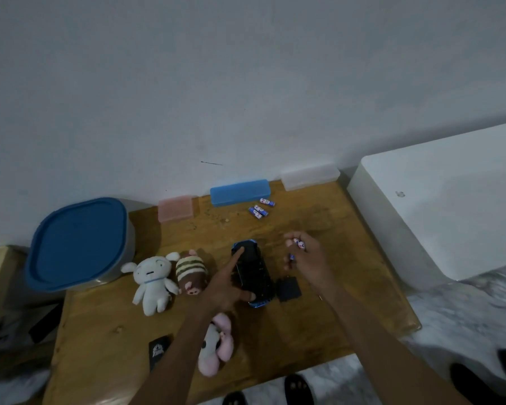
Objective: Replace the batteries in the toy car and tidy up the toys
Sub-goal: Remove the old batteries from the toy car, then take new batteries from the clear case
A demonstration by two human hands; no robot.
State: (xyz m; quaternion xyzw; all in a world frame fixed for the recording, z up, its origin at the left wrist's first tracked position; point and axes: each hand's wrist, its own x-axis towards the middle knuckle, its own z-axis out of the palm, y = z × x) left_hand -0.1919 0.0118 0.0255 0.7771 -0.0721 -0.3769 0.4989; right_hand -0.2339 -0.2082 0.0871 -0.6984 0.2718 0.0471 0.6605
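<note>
The blue and black toy car (pixel 256 274) lies upside down in the middle of the wooden table (pixel 333 293). My left hand (pixel 227 283) grips it, thumb at its near end and forefinger stretched to its far end. My right hand (pixel 304 257), to the right of the car, is closed around several small batteries (pixel 298 244). The black battery cover (pixel 288 288) lies just right of the car. Three loose batteries (pixel 260 208) sit farther back. A white plush (pixel 152 283), a brown striped plush (pixel 190 271) and a pink plush (pixel 216 344) lie left and near.
A blue-lidded bin (pixel 79 244) stands at the left. A pink box (pixel 176 210), a blue case (pixel 240 192) and a clear case (pixel 310 175) line the wall. A white box (pixel 444 211) stands to the right. A black card (pixel 158 350) lies near the front edge.
</note>
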